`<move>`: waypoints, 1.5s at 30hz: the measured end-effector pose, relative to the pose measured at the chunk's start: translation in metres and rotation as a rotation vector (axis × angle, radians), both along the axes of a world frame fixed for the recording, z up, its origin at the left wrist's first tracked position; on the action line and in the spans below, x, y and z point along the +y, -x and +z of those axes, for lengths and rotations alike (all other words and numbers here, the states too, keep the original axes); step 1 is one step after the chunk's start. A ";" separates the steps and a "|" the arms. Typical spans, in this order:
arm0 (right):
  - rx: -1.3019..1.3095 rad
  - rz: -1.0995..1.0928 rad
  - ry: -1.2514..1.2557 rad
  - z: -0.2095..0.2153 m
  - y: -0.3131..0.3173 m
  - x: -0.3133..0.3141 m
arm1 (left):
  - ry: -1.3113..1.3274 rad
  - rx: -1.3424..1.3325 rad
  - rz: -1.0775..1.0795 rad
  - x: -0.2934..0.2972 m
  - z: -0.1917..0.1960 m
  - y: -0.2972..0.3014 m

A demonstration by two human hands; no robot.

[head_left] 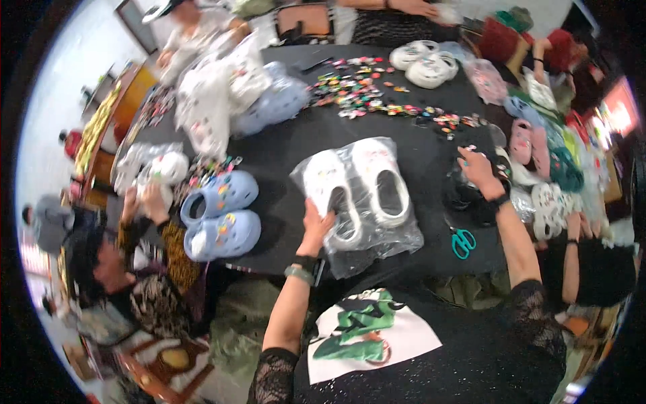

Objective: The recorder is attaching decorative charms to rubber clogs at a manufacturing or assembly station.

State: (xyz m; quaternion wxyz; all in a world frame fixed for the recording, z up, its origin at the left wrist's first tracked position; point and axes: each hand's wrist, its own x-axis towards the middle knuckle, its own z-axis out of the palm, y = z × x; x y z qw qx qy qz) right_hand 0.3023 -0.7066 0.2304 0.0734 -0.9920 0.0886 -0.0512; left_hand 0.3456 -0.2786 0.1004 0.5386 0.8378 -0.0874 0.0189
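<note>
A pair of white clogs [330, 182] lies side by side on a clear plastic bag [397, 246] at the middle of the black table, with small charms on their toes. My left hand [315, 225] is closed on the outer side of the left clog, thumb toward its opening. Farther right, my right hand [480, 171] is over a dark, shiny bundle [460, 192] near the table's right edge. Its fingertips are drawn together beside some small charms; what they hold, if anything, is too small to make out. Teal-handled scissors [462, 243] lie nearer me.
Two blue clogs [222, 234] rest to the left. Colourful charms [356, 87] spread across the far side, near bagged blue clogs [272, 108] and white clogs [427, 65]. Co-workers sit around the table; one at left handles a white clog [168, 168]. Pink clogs [521, 141] are piled at right.
</note>
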 end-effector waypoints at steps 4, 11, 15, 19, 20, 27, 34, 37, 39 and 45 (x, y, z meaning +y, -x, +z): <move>0.194 0.195 -0.883 0.026 0.019 0.146 | 0.106 0.251 -0.030 -0.009 0.006 0.018; 0.483 -0.049 -1.351 -0.031 -0.007 0.278 | -0.003 0.248 -0.092 -0.027 -0.023 0.069; 0.072 0.134 -0.718 -0.080 -0.015 0.279 | -0.137 0.408 -0.099 -0.036 0.002 0.062; 0.174 0.079 -0.648 -0.075 -0.018 0.278 | -0.093 0.388 -0.129 -0.030 -0.002 0.068; 0.122 0.092 -0.567 -0.072 -0.016 0.281 | -0.087 0.389 -0.128 -0.029 -0.002 0.068; 0.106 0.114 -0.685 -0.053 -0.003 0.277 | -0.004 0.343 -0.129 -0.022 -0.014 0.069; -0.084 0.113 -0.783 -0.004 -0.005 0.183 | -0.009 0.380 -0.112 -0.008 0.036 0.072; -0.087 -0.003 -0.604 -0.034 -0.027 0.122 | -0.133 -0.010 0.000 -0.016 0.056 0.076; -0.003 -0.017 -0.481 -0.045 -0.039 0.103 | -0.067 -0.032 -0.346 -0.016 0.105 0.075; -0.279 0.160 -0.748 0.020 -0.013 0.157 | -0.535 -0.367 -0.600 -0.011 0.082 0.087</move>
